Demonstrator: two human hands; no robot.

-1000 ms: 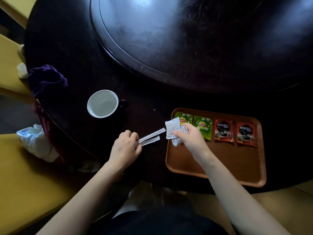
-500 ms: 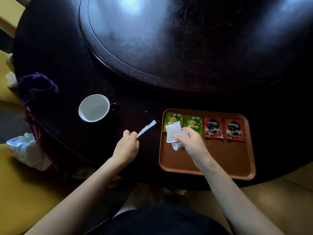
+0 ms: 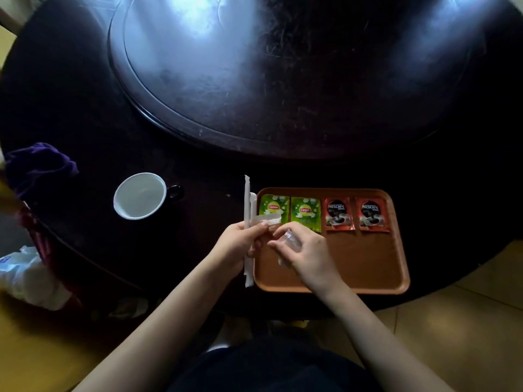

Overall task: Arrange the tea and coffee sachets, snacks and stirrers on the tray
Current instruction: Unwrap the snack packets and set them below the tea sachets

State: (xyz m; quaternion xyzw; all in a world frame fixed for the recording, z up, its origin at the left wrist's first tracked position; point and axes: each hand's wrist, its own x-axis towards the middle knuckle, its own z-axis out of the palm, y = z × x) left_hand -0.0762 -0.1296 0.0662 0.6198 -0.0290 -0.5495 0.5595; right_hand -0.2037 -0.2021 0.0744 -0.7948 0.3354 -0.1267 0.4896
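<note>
Brown tray [image 3: 368, 267] is sitting at the near edge of the dark round table [image 3: 70, 108], right of centre. Along the tray's far edge four sachets are lying flat in a row: two green Lipton tea sachets [image 3: 305, 212] at the far-left corner, two red Nescafe coffee sachets [image 3: 370, 214] to their right, the pairs just beside each other. Near half of the tray is showing bare brown surface. Left hand [image 3: 237, 246] is closing on two white wrapped stirrers [image 3: 248, 210], holding them upright-looking in frame, running far to near just outside the tray's left edge, ends sticking out past the hand both ways. Same hand's fingertips are also pinching a small white sachet [image 3: 268, 220] lying crosswise over the left Lipton packet. Right hand [image 3: 302, 253] is hovering over the tray's left part, fingers curled around a clear crinkly packet [image 3: 288, 246]; contents too blurred to tell. The two hands are nearly touching. White cup [image 3: 140, 195] with dark handle is standing on the table left of the tray, well apart. Purple cloth [image 3: 39, 165] is bunching at the table's left edge.
</note>
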